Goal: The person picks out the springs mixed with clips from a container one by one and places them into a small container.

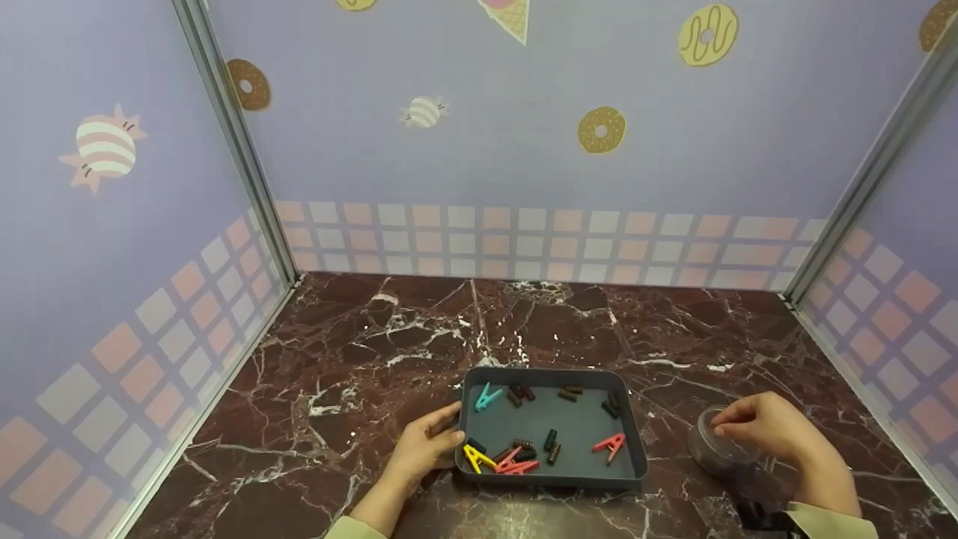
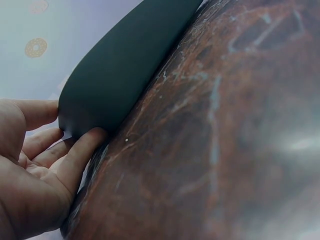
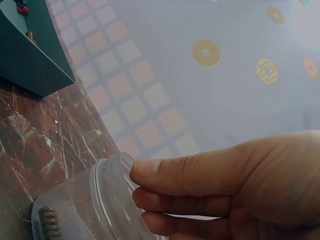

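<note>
My left hand (image 1: 430, 444) touches the outside of the left wall of a dark grey tray (image 1: 550, 481), its thumb and fingers spread along that corner in the left wrist view. Inside the tray lie several small coil springs (image 1: 553, 454), brown, copper and black, and clothespins: a turquoise one (image 1: 488, 397), a yellow one (image 1: 477, 458) and red ones (image 1: 611, 445). At the right, my right hand (image 1: 775, 430) has its thumb and fingertips close together at the mouth of a clear jar (image 1: 703, 448). One copper spring (image 3: 50, 224) shows inside the jar; nothing shows between the fingertips.
The tray and jar stand on a dark red marbled table (image 1: 359, 419), with the jar to the right of the tray. Lilac patterned panels (image 1: 486, 172) enclose the back and both sides, joined by metal corner posts (image 1: 243, 142). A black strap (image 1: 763, 516) sits at the right wrist.
</note>
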Available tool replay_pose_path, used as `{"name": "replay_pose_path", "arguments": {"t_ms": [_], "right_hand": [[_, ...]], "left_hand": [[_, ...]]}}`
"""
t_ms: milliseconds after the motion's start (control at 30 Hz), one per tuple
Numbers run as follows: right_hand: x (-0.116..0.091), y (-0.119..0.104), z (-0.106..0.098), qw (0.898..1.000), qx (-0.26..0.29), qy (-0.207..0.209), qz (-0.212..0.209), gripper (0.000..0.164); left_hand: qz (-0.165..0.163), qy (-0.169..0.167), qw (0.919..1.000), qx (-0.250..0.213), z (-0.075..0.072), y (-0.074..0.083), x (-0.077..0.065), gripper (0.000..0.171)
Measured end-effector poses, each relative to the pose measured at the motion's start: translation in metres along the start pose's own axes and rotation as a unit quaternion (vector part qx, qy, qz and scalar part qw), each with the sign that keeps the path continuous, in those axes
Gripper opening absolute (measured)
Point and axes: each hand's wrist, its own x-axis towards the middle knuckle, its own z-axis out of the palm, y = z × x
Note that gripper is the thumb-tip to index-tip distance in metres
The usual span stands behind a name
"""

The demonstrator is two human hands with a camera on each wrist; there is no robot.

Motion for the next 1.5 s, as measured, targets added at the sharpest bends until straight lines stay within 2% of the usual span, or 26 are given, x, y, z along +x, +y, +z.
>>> {"name": "replay_pose_path", "arguments": {"t_ms": [367, 567, 1033, 1200, 1500], "right_hand": [[-0.001, -0.003, 0.001, 1.0, 0.001, 0.017, -0.005, 0.02], [-0.002, -0.011, 0.003, 0.999, 0.02, 0.024, -0.014, 0.024], [0.004, -0.031, 0.013, 0.991, 0.067, 0.039, -0.108, 0.021], [0.008, -0.036, 0.019, 0.985, 0.107, 0.022, -0.135, 0.023], [0.02, -0.048, 0.035, 0.976, 0.143, -0.008, -0.167, 0.023]], "left_hand": [[0.001, -0.003, 1.0, 0.003, -0.001, -0.001, 0.0, 0.061], [0.003, -0.002, 1.0, 0.002, -0.001, -0.001, -0.001, 0.061], [0.004, 0.004, 1.0, 0.008, 0.0, -0.002, -0.002, 0.061], [0.003, 0.005, 0.9999, 0.009, 0.0, -0.002, -0.001, 0.061], [0.007, 0.001, 1.0, -0.006, 0.001, -0.003, 0.0, 0.062]]}}
